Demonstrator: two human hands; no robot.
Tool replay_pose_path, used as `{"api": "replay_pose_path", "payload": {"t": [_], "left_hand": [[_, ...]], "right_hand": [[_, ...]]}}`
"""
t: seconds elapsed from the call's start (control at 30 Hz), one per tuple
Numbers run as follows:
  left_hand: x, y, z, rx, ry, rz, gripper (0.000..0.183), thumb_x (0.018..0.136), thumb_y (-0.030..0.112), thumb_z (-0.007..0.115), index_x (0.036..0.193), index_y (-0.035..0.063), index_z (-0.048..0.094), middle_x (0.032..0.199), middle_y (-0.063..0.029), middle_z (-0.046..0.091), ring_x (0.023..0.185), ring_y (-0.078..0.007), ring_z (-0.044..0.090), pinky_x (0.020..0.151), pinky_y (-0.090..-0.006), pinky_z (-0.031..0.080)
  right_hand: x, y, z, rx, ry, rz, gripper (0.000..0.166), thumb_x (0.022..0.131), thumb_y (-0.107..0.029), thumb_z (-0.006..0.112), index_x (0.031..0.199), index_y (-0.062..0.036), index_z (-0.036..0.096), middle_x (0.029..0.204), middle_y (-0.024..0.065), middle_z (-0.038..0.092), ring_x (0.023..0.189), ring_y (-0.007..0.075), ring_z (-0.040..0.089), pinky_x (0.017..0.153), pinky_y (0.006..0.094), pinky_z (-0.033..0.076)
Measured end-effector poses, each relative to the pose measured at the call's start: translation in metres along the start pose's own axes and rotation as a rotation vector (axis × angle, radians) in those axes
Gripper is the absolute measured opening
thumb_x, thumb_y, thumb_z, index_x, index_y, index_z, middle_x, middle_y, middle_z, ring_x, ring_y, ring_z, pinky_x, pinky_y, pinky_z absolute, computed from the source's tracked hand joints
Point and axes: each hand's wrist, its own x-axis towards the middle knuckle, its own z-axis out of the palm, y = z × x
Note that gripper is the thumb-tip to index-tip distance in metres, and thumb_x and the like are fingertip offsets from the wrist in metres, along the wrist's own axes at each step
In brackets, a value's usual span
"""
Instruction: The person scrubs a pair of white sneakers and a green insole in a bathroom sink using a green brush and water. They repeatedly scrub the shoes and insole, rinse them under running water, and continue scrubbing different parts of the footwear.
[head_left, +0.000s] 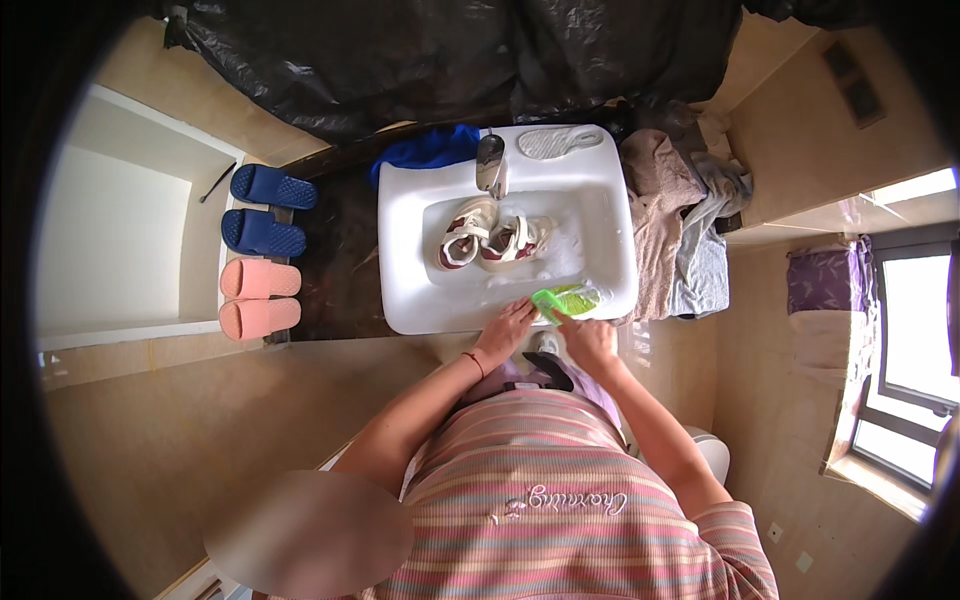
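At the front right rim of the white sink (405, 300), my right hand (592, 345) is closed on a green brush (550, 303). The brush rests over a yellow-green shoe insole (579, 298) with foam on it. My left hand (510, 328) lies flat at the insole's left end, pressing on it; its fingertips are partly hidden by the brush. Two white and dark red sneakers, one at left (466, 236) and one at right (517, 241), sit in sudsy water in the basin, below the metal faucet (491, 161). A pale insole (559, 142) lies on the sink's back right corner.
A blue cloth (431, 151) lies at the back left rim. Brownish (656, 217) and grey (703, 255) towels lie right of the sink. Blue slippers (262, 232) and pink slippers (261, 319) stand at the left. Black plastic sheeting (450, 60) hangs behind.
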Motion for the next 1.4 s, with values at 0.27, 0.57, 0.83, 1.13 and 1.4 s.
{"api": "replay_pose_path", "payload": {"t": [0.27, 0.57, 0.83, 1.13, 1.4], "left_hand": [[-0.001, -0.001, 0.001, -0.022, 0.015, 0.007, 0.045, 0.086, 0.006, 0.051, 0.131, 0.0019, 0.049, 0.136, -0.0145, 0.049, 0.128, -0.0282, 0.046, 0.107, -0.0387, 0.038], [-0.005, 0.001, -0.002, -0.009, -0.012, 0.017, 0.044, 0.088, 0.008, 0.045, 0.131, -0.0014, 0.047, 0.137, -0.0155, 0.047, 0.129, -0.0291, 0.044, 0.109, -0.0383, 0.035], [-0.008, 0.001, -0.002, 0.008, 0.023, 0.008, 0.041, 0.086, 0.005, 0.049, 0.126, -0.0003, 0.053, 0.134, -0.0161, 0.051, 0.125, -0.0293, 0.048, 0.106, -0.0379, 0.04], [0.057, -0.006, -0.052, -0.483, -0.236, -0.467, 0.034, 0.086, 0.002, 0.054, 0.119, -0.0047, 0.06, 0.106, -0.0162, 0.068, 0.087, -0.0178, 0.066, 0.081, -0.0303, 0.051], [0.044, -0.023, -0.018, -1.187, -0.349, -0.719, 0.027, 0.087, 0.006, 0.053, 0.108, -0.0046, 0.066, 0.088, -0.0013, 0.068, 0.076, -0.0068, 0.06, 0.069, -0.0247, 0.048]], "right_hand": [[0.023, 0.061, 0.008, 0.02, 0.02, 0.167, 0.034, 0.096, -0.032, 0.048, 0.129, -0.0321, 0.055, 0.083, 0.0123, 0.069, 0.074, 0.0272, 0.068, 0.063, 0.0418, 0.053], [0.021, 0.062, 0.01, 0.208, 0.03, 0.153, 0.033, 0.094, -0.035, 0.052, 0.126, -0.0342, 0.059, 0.078, 0.0105, 0.069, 0.071, 0.0293, 0.068, 0.067, 0.0454, 0.052], [0.003, 0.029, 0.0, 0.169, -0.112, 0.128, 0.034, 0.094, -0.043, 0.05, 0.128, -0.0432, 0.054, 0.074, 0.0111, 0.068, 0.057, 0.0253, 0.065, 0.053, 0.0388, 0.051], [0.005, 0.093, -0.026, 0.311, 0.215, 0.298, 0.033, 0.091, -0.042, 0.056, 0.123, -0.0393, 0.059, 0.076, 0.0187, 0.066, 0.07, 0.0379, 0.065, 0.064, 0.0478, 0.051], [-0.012, 0.043, -0.02, 0.382, 0.128, 0.211, 0.035, 0.092, -0.046, 0.052, 0.127, -0.0418, 0.055, 0.074, 0.0177, 0.066, 0.068, 0.0366, 0.066, 0.061, 0.0475, 0.052]]}}
